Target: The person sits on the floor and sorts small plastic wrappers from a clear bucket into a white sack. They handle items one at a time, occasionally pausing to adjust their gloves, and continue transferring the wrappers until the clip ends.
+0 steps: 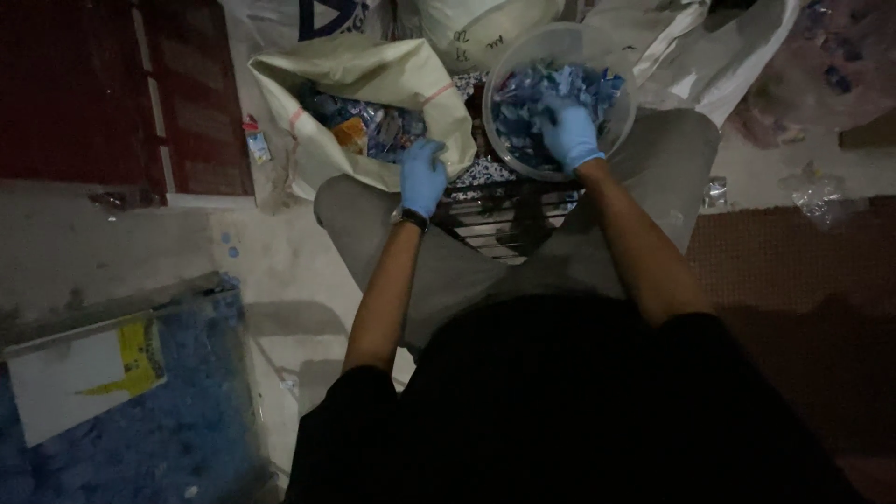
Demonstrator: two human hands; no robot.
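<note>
Gloves of thin blue rubber cover both my hands as I look down over my knees. My right hand is sunk in a round tub of clear plastic, fingers curled down into the heap of crinkly blue wrappers that fills it; whether those fingers have closed on any wrapper I cannot tell, since the heap hides the tips. The tub sits by my right knee, just above the grey cloth of my trousers. My left hand rests at the near lip of a woven cream sack, fingers loosely bent and holding nothing that I can see. The sack gapes open and is stuffed with a jumble of shiny packets, blue mixed with some orange. A dark watch strap rings my left wrist. Between my knees a slatted dark stool shows. More pale sacks crowd behind the tub. On the dusty concrete floor lie a small carton to the left of the sack, and a flat white board with a yellow patch on a blue sheet at the lower left corner.
</note>
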